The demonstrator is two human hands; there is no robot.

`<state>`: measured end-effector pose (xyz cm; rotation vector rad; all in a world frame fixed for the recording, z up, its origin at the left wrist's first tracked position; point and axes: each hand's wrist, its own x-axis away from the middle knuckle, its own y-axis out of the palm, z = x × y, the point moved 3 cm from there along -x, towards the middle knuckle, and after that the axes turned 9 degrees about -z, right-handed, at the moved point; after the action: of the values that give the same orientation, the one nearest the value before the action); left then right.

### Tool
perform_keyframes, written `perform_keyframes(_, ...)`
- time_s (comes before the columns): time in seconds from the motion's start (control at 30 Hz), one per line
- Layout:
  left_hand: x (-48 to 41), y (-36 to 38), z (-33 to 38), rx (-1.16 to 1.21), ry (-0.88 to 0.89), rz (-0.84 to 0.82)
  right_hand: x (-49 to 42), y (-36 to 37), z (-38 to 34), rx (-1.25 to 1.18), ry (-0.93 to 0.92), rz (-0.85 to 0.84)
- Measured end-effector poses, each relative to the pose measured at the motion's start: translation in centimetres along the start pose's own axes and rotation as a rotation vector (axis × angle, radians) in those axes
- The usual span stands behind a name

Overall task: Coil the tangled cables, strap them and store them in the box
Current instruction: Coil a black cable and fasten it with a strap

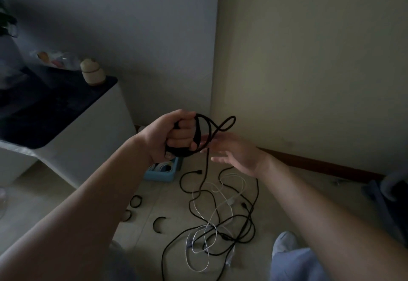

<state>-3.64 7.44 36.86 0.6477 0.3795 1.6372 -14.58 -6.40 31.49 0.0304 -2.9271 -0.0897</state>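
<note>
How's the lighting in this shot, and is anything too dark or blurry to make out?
Head view: dim all over, darkest at left, where the cabinet top shows little detail; the fingers of the right hand are motion-blurred; the left hand and the black cable it grips are clear enough.

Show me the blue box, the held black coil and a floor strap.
blue box (161,175): head view, front wall.
black coil (198,132): head view, right side of loops.
strap (155,225): head view, middle of its curve.

Left hand (174,134) grips coiled black cable (198,134).
</note>
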Motion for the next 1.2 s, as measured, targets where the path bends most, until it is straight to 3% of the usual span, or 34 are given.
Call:
perform_keyframes(0.17, 0.1, -1.2, -0.1, -0.062, -0.010, 0.067, 0.3, -0.9, -1.3, -0.090, -0.113, 0.165)
perform_keyframes(0.33, 0.0, -1.2, -1.0, -0.254, -0.108, -0.019, 0.8, -2.4, -2.9, 0.032, -0.281, 0.345)
perform_keyframes(0.53, 0.2, 0.1, -0.8, -0.303, -0.248, -0.144, 1.2, -4.2, -2.5, 0.067, -0.207, 0.599)
perform_keyframes(0.67, 1.0, 0.1, -0.3, -0.244, -0.258, -0.192, 2.7, -7.5, -1.0, 0.254, -0.066, 0.873)
perform_keyframes(0.83, 0.7, 1.2, -0.4, -0.189, -0.222, -0.307, 2.0, -7.4, 0.4, 0.289, 0.019, 0.770)
perform_keyframes(1.0, 0.3, 1.6, -0.5, -0.154, -0.208, -0.333, 1.0, -3.8, -0.9, 0.057, -0.050, 0.285)
perform_keyframes(1.07, 0.2, 1.8, -0.6, -0.161, -0.210, -0.322, 0.8, -2.5, -1.7, -0.034, -0.079, 0.174)
perform_keyframes(1.2, 0.3, 1.8, -0.5, -0.156, -0.192, -0.328, 0.7, -2.0, -3.2, -0.259, -0.213, 0.260)
